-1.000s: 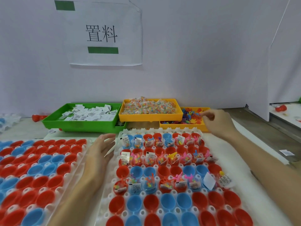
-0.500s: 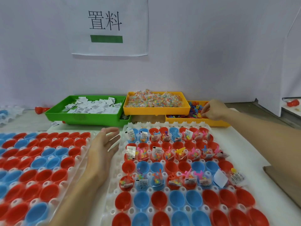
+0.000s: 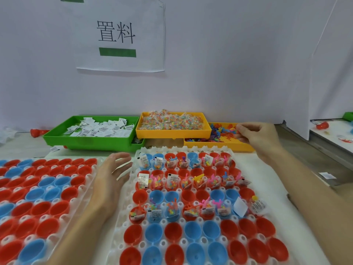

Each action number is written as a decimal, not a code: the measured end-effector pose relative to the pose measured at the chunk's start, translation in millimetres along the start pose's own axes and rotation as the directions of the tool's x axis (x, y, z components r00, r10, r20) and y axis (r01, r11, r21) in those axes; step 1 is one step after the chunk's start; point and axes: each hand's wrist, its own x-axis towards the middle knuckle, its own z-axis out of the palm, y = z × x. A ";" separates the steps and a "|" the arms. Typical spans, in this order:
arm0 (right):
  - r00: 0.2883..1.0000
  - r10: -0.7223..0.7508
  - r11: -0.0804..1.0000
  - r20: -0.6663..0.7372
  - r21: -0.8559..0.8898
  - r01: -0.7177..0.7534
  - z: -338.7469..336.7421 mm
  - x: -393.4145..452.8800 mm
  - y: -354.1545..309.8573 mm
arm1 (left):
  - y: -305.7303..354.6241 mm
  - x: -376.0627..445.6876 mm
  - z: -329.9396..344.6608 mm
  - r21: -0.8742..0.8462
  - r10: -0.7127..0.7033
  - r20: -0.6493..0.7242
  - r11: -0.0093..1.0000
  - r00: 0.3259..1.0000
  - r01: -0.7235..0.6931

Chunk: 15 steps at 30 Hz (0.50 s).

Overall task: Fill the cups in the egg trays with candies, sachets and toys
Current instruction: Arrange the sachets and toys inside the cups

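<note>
A white egg tray [image 3: 193, 149] lies in front of me, holding red and blue cups [image 3: 172, 231]. Cups in its far rows hold candies, sachets and toys; the nearest rows are bare. My left hand [image 3: 111, 180] rests flat with spread fingers at this tray's left edge. My right hand [image 3: 257, 136] reaches into the yellow toy tray [image 3: 215, 145] at the back right, its thumb and curled fingers pinching at a small coloured toy [image 3: 232, 131] in the pile. A yellow tray [image 3: 172, 132] of wrapped candies and a green tray [image 3: 89, 141] of white sachets stand beside it.
A second egg tray [image 3: 91, 175] of bare red and blue cups lies to the left. A white wall with a paper sign [image 3: 122, 35] closes the back. A loose sachet [image 3: 54, 149] lies before the green tray. The table edge runs along the right.
My right hand has stayed over the toy tray and closed its fingers into the pile. The left hand has kept its place; the camera has tilted a little.
</note>
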 end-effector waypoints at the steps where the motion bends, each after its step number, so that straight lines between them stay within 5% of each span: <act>1: 1.000 0.000 0.998 0.024 0.065 -0.001 -3.9 -13.6 -5.3 | 0.5 0.1 0.4 -0.002 -0.004 0.003 1.000 1.000 0.004; 6: 0.982 -0.037 0.975 0.184 0.220 -0.004 -25.2 -71.1 -20.1 | 3.9 -2.2 2.3 0.012 -0.007 0.021 1.000 1.000 0.007; 15: 0.946 -0.051 0.997 0.319 0.078 0.027 -36.8 -105.5 -19.2 | 3.7 -1.8 3.3 0.013 0.005 0.041 1.000 0.999 -0.005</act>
